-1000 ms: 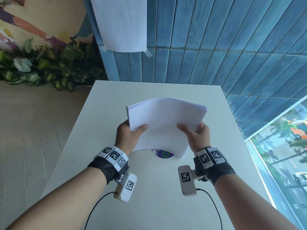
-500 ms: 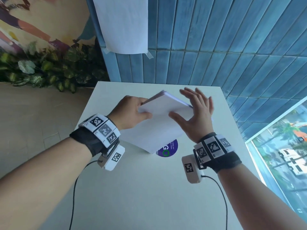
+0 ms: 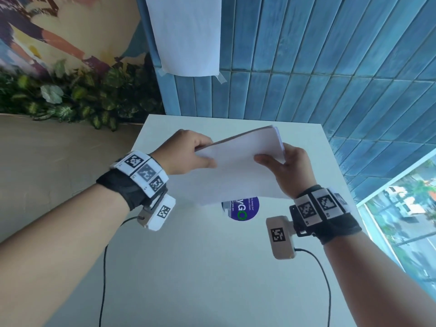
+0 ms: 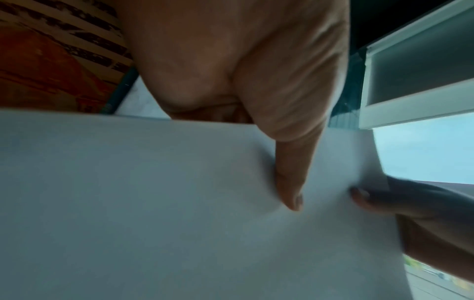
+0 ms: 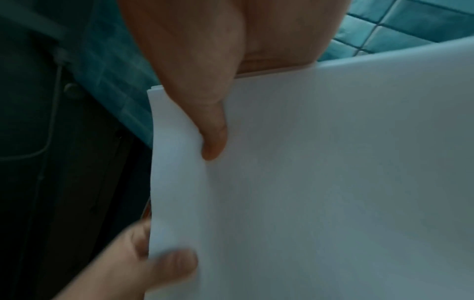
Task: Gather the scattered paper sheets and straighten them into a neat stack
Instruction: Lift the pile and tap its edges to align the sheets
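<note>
Your left hand [image 3: 188, 153] pinches the paper stack [image 3: 238, 171] with the thumb on top, and your right hand [image 3: 286, 168] grips its opposite edge. The stack is tilted at the frame's centre, above the white table [image 3: 200, 267] and a purple sticker [image 3: 244, 210].

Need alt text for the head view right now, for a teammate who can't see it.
Both hands hold a stack of white paper tilted above a white table: left hand at its left edge, right hand at its right. A round purple sticker lies beneath.
</note>
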`<state>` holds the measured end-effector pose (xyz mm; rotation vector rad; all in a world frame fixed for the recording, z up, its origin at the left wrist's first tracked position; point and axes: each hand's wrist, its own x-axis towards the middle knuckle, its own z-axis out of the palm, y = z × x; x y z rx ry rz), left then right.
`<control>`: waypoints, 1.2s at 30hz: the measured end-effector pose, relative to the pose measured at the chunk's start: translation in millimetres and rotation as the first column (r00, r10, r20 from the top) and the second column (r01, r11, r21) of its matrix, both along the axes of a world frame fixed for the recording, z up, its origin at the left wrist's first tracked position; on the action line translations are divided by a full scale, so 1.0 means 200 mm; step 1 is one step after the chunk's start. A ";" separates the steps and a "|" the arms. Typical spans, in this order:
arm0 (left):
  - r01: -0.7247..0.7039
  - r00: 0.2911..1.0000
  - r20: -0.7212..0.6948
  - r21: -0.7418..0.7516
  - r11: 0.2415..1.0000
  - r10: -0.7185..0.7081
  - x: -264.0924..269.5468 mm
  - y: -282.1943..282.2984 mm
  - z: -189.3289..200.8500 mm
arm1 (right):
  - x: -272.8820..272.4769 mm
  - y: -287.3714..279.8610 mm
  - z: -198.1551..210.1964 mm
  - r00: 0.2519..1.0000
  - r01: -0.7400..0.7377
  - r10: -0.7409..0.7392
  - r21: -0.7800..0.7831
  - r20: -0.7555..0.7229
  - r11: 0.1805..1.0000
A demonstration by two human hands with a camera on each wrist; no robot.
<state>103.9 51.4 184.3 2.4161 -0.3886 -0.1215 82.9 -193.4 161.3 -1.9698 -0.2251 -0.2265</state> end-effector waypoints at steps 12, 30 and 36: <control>-0.292 0.954 -0.216 -0.534 0.793 0.206 -0.12 0.27 -0.19 | -0.05 -0.18 -0.17 0.981 0.105 -0.040 0.354 -0.187 0.929; -0.405 0.907 -0.246 -0.735 0.543 0.342 -0.10 0.12 -0.33 | -0.07 -0.18 -0.23 0.965 0.195 -0.086 0.465 -0.247 0.863; -0.377 0.926 -0.275 -0.634 0.675 0.259 -0.14 0.09 -0.47 | -0.04 -0.22 -0.24 0.959 0.221 -0.076 0.555 -0.272 0.802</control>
